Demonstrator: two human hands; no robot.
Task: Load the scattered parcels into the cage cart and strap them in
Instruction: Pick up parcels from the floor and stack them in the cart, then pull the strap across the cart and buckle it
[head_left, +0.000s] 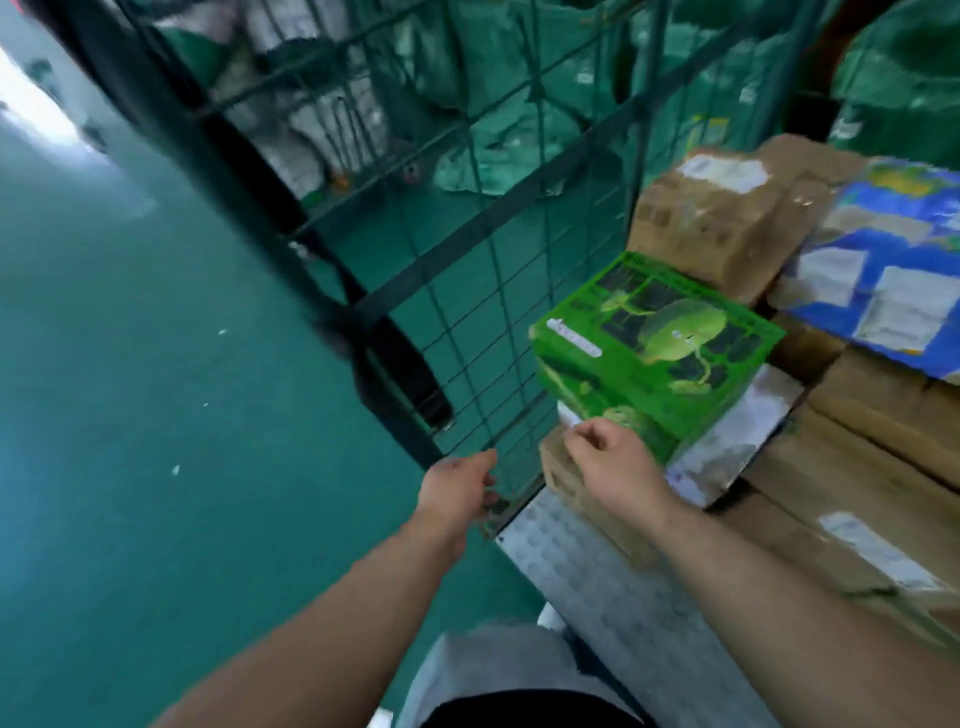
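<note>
Our left hand (457, 488) is at the lower edge of the cage cart's mesh side (467, 322), its grip curled round the bottom wire. Our right hand (608, 462) sits against the near corner of the green box (654, 348). Its fingers are curled in, knuckles up, but we cannot tell whether the grip pinches anything, since the fingertips are hidden and the frame is blurred.

The green box lies inside the cart at centre right, printed face up. Its long axis runs from lower left to upper right of the frame, and its near short end points at our right hand. It rests on a white parcel (737, 436), which sticks out from under it towards the lower right. A small brown box (571, 483) sits below our right hand on the cart's ribbed metal floor (597, 571).

Behind the green box stands a taped brown carton (717, 218), and to its right lies a blue printed parcel (893, 270) over large brown cartons (857, 467). Together they wall in the box on its far and right sides. The mesh side stands just left of it. A black strap (410, 374) hangs along the outside of the mesh, over the green floor (130, 364). In the upper frame, beyond the wire, green sacks (493, 78) fill another cage.
</note>
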